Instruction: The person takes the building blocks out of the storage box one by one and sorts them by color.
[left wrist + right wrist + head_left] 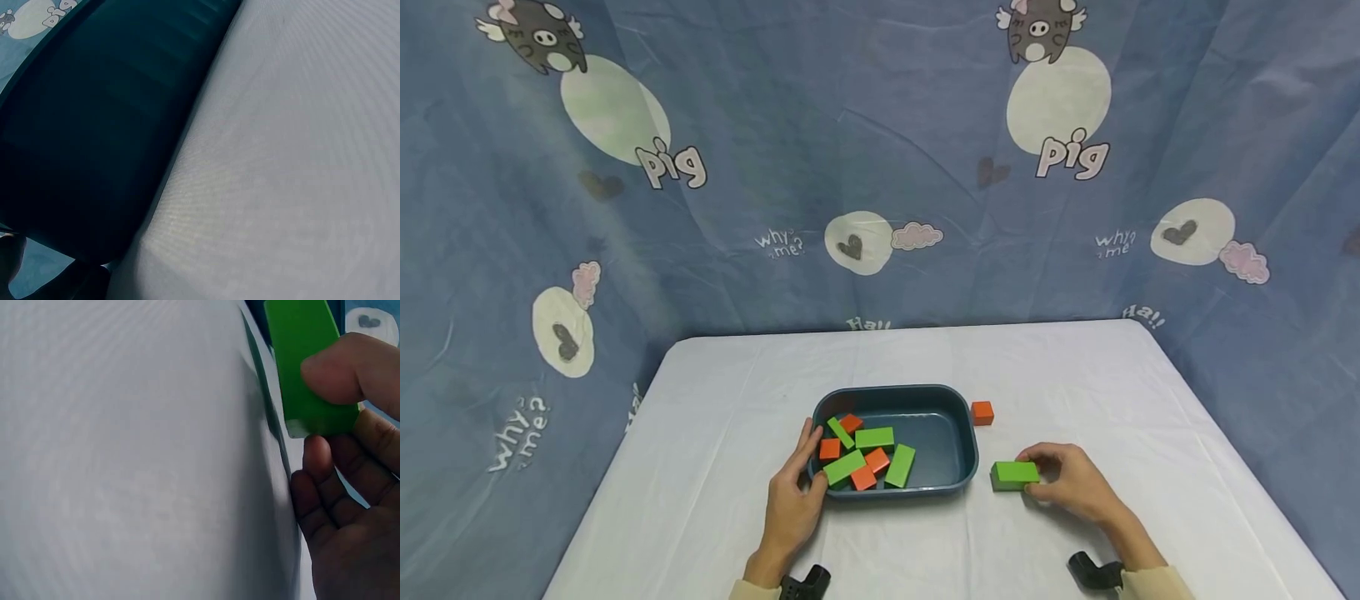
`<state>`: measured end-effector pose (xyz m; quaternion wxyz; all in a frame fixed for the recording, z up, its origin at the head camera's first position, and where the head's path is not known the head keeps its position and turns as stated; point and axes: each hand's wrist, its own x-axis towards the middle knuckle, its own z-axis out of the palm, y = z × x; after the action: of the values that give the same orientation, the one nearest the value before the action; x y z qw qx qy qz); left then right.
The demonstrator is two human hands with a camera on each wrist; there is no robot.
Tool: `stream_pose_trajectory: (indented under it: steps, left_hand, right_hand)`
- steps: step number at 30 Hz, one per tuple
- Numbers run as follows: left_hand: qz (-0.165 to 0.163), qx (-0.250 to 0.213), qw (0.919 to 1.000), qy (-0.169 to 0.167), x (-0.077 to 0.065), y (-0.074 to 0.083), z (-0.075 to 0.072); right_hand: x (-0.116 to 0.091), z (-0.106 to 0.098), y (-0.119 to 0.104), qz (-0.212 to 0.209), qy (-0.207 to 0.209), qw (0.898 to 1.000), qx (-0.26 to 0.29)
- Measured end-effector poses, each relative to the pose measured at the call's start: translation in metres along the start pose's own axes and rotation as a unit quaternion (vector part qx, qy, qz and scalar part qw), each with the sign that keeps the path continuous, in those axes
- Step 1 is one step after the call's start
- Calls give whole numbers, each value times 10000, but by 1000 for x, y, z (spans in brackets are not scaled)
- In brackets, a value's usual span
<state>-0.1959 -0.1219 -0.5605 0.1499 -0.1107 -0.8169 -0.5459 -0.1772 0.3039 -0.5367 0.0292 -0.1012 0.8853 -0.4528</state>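
My left hand (793, 497) grips the left end of a dark blue-green tray (917, 491), fingers along its left side and thumb at the near corner. Several green blocks (875, 438) and orange blocks (830, 450) lie jumbled in the tray's left half. To the right of the tray, my right hand (1072, 482) pinches a longish green block (1015, 476) by its right end. In the right wrist view the thumb presses one face of that green block (300, 369), with fingers on the other side. The tray wall (112, 125) fills the left wrist view's left part.
A single orange block (982, 413) sits on the white-covered table (730, 400) just outside the tray's right rim. A blue patterned cloth (730, 267) hangs behind and beside the table. Dark wrist devices (1096, 572) are worn on both wrists.
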Motion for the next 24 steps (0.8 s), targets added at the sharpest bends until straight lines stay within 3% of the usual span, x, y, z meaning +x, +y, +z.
stream_pose_trajectory:
  steps: [24]
  left_hand:
    - [-12, -27, 10000, -8, 0, 2, -2]
  right_hand:
    - [3, 0, -3, 15, -237, 9996, -180]
